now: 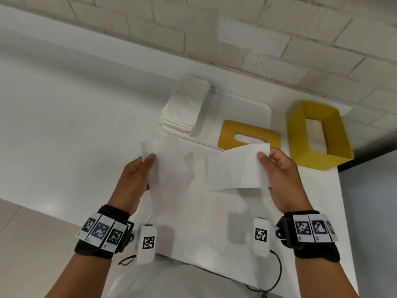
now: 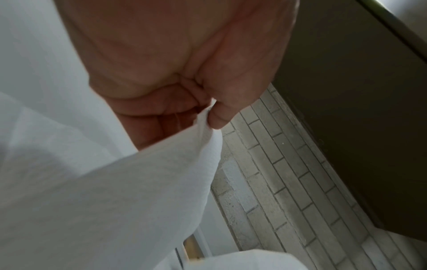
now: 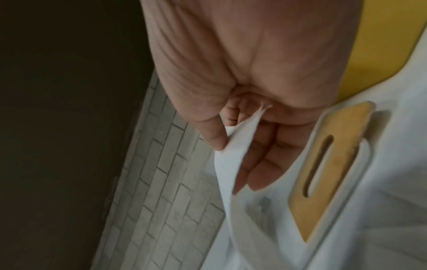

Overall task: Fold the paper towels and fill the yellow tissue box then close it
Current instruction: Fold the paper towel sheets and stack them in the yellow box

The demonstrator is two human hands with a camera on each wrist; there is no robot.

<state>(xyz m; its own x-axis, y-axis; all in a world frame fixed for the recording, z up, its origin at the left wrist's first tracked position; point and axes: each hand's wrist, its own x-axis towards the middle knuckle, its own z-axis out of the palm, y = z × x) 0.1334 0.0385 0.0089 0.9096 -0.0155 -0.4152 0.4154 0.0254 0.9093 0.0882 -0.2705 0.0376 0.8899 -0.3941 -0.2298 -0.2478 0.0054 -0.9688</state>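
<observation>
White paper towel (image 1: pixel 214 168) creased, sagging mid-air; my left hand (image 1: pixel 137 175) and right hand (image 1: pixel 279 168) each pinch an end, yellow tissue box (image 1: pixel 318 134) uncovered.

Fingers of the left hand (image 1: pixel 137 175) lie hidden behind the thin white paper towel sheet (image 1: pixel 193 166); only its thumb shows in the head view. The right hand (image 1: pixel 281 168) likewise shows a thumb, its fingers behind the sheet. The sheet's middle is motion-blurred. The sheet's upper edge covers the near rim of the flat yellow slotted lid (image 1: pixel 249 134). The interior floor of the open yellow tissue box (image 1: pixel 318 134) cannot be made out. Both wrist views crop the palms at the top edge.
</observation>
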